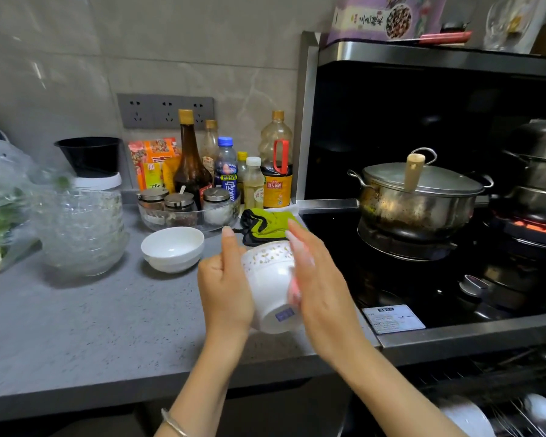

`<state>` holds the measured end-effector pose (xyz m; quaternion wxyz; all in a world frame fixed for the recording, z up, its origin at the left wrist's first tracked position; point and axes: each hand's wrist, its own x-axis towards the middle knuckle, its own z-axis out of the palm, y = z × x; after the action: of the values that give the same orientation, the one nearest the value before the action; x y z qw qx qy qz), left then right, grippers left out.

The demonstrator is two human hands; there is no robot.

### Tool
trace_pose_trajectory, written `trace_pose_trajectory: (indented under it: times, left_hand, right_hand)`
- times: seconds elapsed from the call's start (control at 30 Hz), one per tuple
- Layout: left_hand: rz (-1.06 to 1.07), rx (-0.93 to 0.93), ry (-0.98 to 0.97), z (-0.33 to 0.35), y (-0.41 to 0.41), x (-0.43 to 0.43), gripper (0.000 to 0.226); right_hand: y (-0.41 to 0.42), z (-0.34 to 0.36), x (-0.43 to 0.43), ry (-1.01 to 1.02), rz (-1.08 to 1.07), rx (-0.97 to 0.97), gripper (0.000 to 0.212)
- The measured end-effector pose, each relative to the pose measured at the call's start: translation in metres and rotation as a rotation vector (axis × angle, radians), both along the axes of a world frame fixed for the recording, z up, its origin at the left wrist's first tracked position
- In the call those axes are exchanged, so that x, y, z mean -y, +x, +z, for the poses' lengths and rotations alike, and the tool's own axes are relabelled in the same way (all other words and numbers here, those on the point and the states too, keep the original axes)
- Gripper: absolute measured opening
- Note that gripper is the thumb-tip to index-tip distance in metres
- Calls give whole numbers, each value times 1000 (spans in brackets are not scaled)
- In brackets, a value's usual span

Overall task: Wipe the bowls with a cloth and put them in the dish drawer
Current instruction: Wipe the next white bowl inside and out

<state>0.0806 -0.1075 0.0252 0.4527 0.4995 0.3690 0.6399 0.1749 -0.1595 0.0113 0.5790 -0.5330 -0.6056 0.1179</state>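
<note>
Grip: your left hand (pixel 224 279) curls round the left wall of the white, speckle-rimmed ceramic bowl (pixel 270 279), tipped foot-towards-you over the grey countertop's (pixel 76 326) front edge. Your right hand's (pixel 320 279) flat fingers press a pink cloth (pixel 293 290) against it. The dish drawer (pixel 514 419) lies below-right, nearer that hand.

The right hand (pixel 317 279) is motion-blurred and hides nearly all of a pinkish cloth (pixel 294 291) pressed to the patterned bowl (pixel 270 279), while the dish drawer (pixel 501 389) at near right is cut off by the frame's edges, its contents indistinct.
</note>
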Motion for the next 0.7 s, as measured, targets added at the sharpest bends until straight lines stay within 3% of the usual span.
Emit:
trace_pose_trajectory:
  times: [0.07, 0.13, 0.2, 0.3, 0.37, 0.5, 0.53, 0.6, 0.7]
  left_hand:
    - [41, -8, 35, -4, 3, 0, 58]
    - [54, -25, 58, -6, 6, 4, 65]
    - [57, -12, 44, -5, 6, 7, 61]
    - [39, 51, -26, -4, 3, 7, 52]
    - [36, 48, -31, -4, 2, 7, 54]
    - [53, -63, 99, -7, 6, 7, 65]
    - [49, -98, 112, -9, 7, 7, 69]
    - [45, -109, 93, -13, 6, 6, 68]
    - [6, -8, 17, -10, -1, 6, 62]
  right_hand:
    - [-9, -1, -1, 139, -151, 355, 46]
    - [-10, -1, -4, 226, -237, 535, 46]
    - [-5, 2, -5, 195, -139, 393, 44]
    - [3, 6, -3, -31, 98, -144, 37]
    - [3, 3, -2, -70, 92, -201, 38]
    - [-9, -3, -6, 145, -209, 458, 50]
    - [-10, -3, -10, 163, -243, 508, 48]
    - [-8, 0, -14, 129, -169, 354, 46]
    - [-1, 12, -14, -48, -3, -70, 47]
